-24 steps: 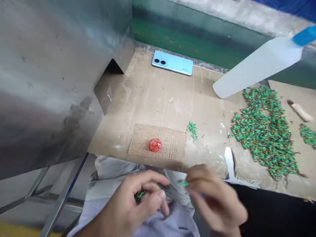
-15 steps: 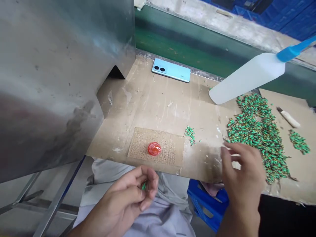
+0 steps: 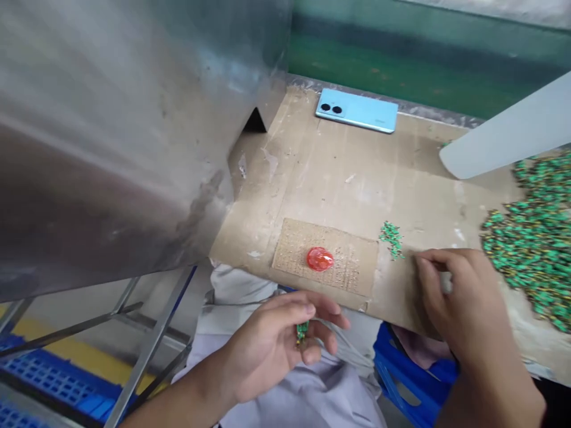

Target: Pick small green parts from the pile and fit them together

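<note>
My left hand (image 3: 272, 351) is raised above my lap, pinching a small green beaded clump (image 3: 302, 333) between thumb and fingers. My right hand (image 3: 466, 291) rests at the front edge of the cardboard sheet (image 3: 357, 178) with curled fingers, next to a white strip (image 3: 446, 282) partly hidden behind them. Beyond it lies a large heap of green beaded pieces (image 3: 530, 244), cut off by the frame's right side. A small pile of the same pieces (image 3: 391, 239) sits by a cork mat (image 3: 352, 270), which carries a glossy red lump (image 3: 320, 258).
A light blue phone (image 3: 357, 110) lies at the board's far edge. A white spatula blade (image 3: 508, 131) juts in at the right. A steel hood (image 3: 111, 131) fills the left. Blue crates (image 3: 405, 380) stand below, among metal frame bars (image 3: 151, 351).
The view has swung, shifting the board rightward in the frame. My right hand has come from near my lap to the board's edge. My left hand has raised the green clump.
</note>
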### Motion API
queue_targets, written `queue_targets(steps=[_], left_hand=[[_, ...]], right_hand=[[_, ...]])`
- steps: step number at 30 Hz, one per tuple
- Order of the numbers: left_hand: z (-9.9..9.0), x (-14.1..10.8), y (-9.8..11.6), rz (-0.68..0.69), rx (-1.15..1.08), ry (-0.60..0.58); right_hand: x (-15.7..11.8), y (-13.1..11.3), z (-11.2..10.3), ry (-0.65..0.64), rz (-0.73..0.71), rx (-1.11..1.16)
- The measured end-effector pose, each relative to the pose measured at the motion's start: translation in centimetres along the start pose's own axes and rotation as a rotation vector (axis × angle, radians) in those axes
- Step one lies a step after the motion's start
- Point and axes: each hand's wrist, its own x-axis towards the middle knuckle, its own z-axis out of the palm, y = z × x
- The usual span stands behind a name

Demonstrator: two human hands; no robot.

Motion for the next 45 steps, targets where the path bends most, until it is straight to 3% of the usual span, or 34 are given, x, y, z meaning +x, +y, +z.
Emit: queue_targets(steps=[2, 4, 6, 8, 15, 20, 23, 28, 32, 34, 38, 41, 43, 45], left_hand=[[-0.1, 0.0, -0.2, 0.025, 0.168, -0.013], [0.1, -0.1, -0.1, 0.052, 0.451, -0.013], [0.5, -0.4, 0.1, 0.064, 0.759, -0.018], [0.9, -0.7, 0.4, 0.076, 0.967, -0.022], [0.8, -0.8, 1.3, 0.097, 1.12, -0.131], [0.8, -1.1, 1.6, 0.338, 1.334, -0.086], [0.6, -1.3, 1.7, 0.425, 1.398, -0.067], [0.0, -1.3, 2.2, 0.434, 1.538, -0.102], [0.0, -1.4, 2.4, 0.482, 1.467, -0.128], [0.1, -1.6, 2.3, 0.46, 1.332, -0.095], [-0.4, -1.6, 1.9, 0.341, 0.823, -0.023], [-0.9, -1.0, 1.7, 0.303, 0.368, -0.036], [-1.0, -0.8, 1.7, 0.285, 0.215, 0.0], [-1.1, -0.7, 1.7, 0.278, 0.198, 0.053]], right_hand=[[-0.7, -2.5, -0.6, -0.01, -0.018, 0.103], [-1.7, -5.4, -0.9, -0.04, -0.156, 0.252], [-2.6, -7.9, -0.9, -0.156, -0.308, 0.354], [-3.3, -9.4, -0.6, -0.265, -0.349, 0.407], [-2.4, -9.6, -1.5, -0.471, -0.229, 0.708], [-1.7, -10.5, -1.4, -0.502, -0.102, 0.896], [-1.3, -11.0, -1.0, -0.504, -0.069, 0.906], [-0.4, -11.1, -1.1, -0.502, -0.122, 0.835], [0.1, -10.8, -1.3, -0.562, -0.17, 0.821], [0.5, -10.4, -1.2, -0.515, -0.187, 0.848], [2.1, -9.2, -0.2, -0.324, -0.164, 0.716], [3.1, -8.6, 0.9, -0.316, -0.16, 0.575], [3.4, -8.4, 1.4, -0.335, -0.162, 0.544], [3.5, -8.5, 1.7, -0.353, -0.164, 0.531]])
